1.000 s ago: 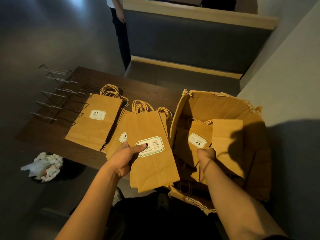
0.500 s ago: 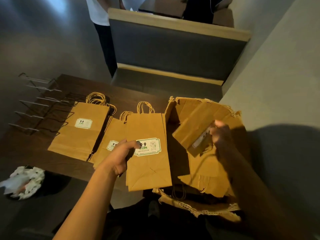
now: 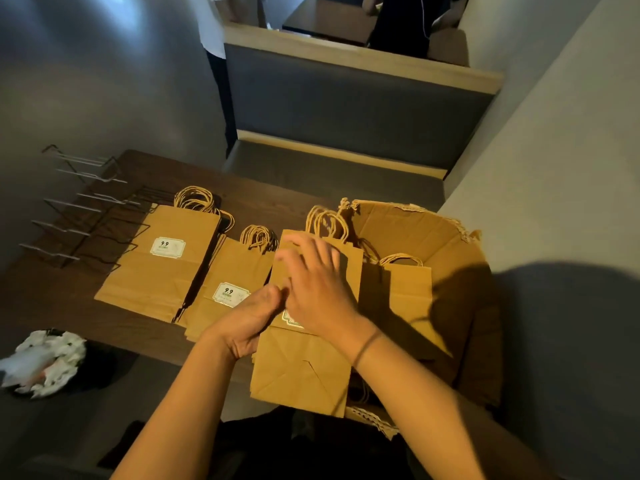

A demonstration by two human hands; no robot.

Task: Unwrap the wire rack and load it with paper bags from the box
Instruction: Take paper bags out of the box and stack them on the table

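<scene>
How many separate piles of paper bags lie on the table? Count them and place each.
3. The left pile lies beside the wire rack; the middle pile overlaps its edge; the near pile, under both hands, overhangs the table. Bags beneath each top one are hidden.

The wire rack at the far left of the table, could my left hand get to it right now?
Probably not at once: the left hand grips the nearest bag stack. Once freed, nothing stands between it and the wire rack.
</scene>
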